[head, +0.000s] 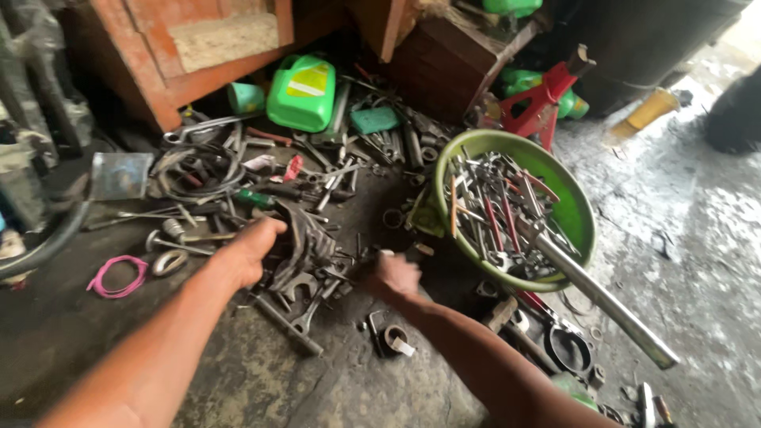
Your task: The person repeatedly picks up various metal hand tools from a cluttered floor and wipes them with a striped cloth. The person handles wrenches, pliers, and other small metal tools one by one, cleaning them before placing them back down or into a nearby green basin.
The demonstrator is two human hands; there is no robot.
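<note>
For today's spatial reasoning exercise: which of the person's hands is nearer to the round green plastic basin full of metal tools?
Right. The right hand is just left of the green basin; the left hand lies farther left, on the dark rubbery piece.

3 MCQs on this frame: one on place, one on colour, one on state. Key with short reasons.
1. Where does the long metal pipe rest?
A. in the green basin
B. on the wooden crate
C. inside the jug

2. What colour is the cord loop on the floor at left?
A. blue
B. pink
C. yellow

3. What is the left hand doing?
A. hanging free in the air
B. gripping a dark bundle
C. lying flat on bare floor

Key: 1 A, one end lies among tools in the green basin. 2 B, plainly pink. 3 B, fingers close on the dark bundle.
</note>
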